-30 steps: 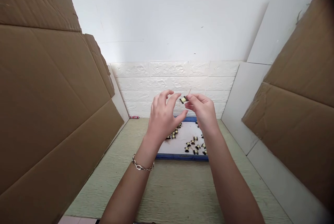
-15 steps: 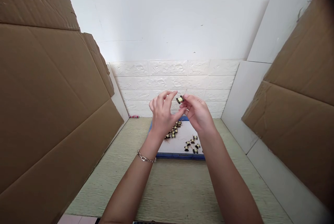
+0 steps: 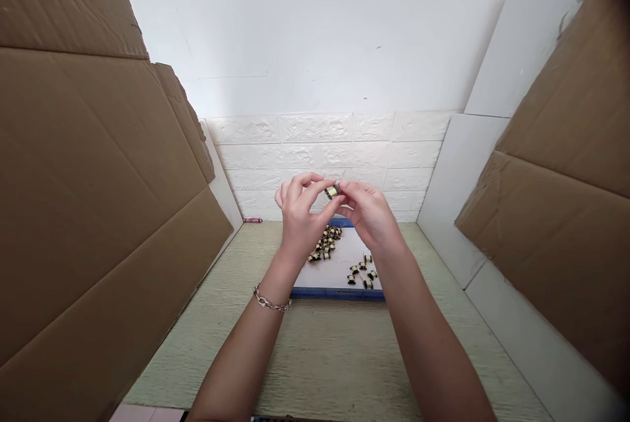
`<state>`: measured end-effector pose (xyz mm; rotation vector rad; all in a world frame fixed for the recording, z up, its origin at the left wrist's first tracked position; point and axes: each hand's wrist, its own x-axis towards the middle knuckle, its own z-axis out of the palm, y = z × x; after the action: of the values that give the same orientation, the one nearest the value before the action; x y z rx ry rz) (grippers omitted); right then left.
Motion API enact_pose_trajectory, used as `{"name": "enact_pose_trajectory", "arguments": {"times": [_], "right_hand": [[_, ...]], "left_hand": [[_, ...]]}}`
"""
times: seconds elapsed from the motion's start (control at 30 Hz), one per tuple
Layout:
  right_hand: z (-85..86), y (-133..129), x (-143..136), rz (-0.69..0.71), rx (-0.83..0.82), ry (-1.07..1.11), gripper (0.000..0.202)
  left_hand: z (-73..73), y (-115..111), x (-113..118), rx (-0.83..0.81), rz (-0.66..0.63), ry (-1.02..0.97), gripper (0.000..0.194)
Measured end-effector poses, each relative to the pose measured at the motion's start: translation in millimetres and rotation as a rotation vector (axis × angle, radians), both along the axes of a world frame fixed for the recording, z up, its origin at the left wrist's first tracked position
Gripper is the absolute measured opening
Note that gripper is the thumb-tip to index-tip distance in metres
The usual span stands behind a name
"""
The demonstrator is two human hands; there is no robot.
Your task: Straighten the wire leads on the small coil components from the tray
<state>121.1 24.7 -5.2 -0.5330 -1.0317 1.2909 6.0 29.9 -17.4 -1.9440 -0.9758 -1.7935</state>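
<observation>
A small transformer [image 3: 332,191] with a yellow wrapped middle, black ends and thin wires is held up above the back of the tray. My left hand [image 3: 301,215] pinches it between thumb and index finger from the left. From the right, the fingertips of my right hand [image 3: 374,215] grip its other end, where a fine wire sticks up. Below lies a shallow blue tray [image 3: 339,293] with a white bottom. Several similar transformers [image 3: 325,243] are heaped on its left side, partly behind my left hand. A looser group of transformers [image 3: 363,266] lies at its front right.
Tall cardboard sheets stand at the left [image 3: 98,199] and right [image 3: 556,212]. A white brick-pattern wall [image 3: 315,128] closes the back of the greenish table [image 3: 335,356]. A small red tube [image 3: 252,220] lies at the back left.
The transformer has moved slightly left and down. My left thumb and index finger, apart from it before, have closed on it. My right hand keeps its grip.
</observation>
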Motion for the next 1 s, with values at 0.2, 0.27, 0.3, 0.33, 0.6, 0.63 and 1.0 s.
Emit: {"name": "enact_pose_trajectory", "arguments": {"times": [0.2, 0.27, 0.3, 0.33, 0.6, 0.63, 1.0], "right_hand": [[1.3, -1.1, 0.6, -0.018, -0.006, -0.025, 0.011], [1.2, -1.5, 0.0, -0.036, -0.004, -0.035, 0.011], [1.1, -1.6, -0.4, -0.039, -0.004, -0.038, 0.01], [1.0, -1.6, -0.8, -0.033, -0.004, -0.035, 0.01], [0.3, -0.7, -2.0, 0.012, 0.034, 0.08, 0.009], [0.0, -0.7, -2.0, 0.011, 0.033, 0.084, 0.009], [-0.3, 2.4, -3.2, -0.211, 0.126, -0.09, 0.01]], "left_hand": [[3.1, -2.8, -0.2, -0.039, 0.0, -0.023, 0.02], [3.0, -2.3, -1.1, -0.022, 0.013, -0.021, 0.017], [2.7, -1.7, -1.6, -0.01, 0.018, -0.021, 0.016], [2.2, -1.1, -2.1, 0.004, 0.021, -0.021, 0.016], [-1.3, 4.2, -4.7, 0.008, -0.062, -0.037, 0.019], [-1.3, 4.5, -4.8, 0.003, -0.067, -0.041, 0.019], [1.4, 3.9, -8.1, 0.005, -0.056, -0.054, 0.02]]}}
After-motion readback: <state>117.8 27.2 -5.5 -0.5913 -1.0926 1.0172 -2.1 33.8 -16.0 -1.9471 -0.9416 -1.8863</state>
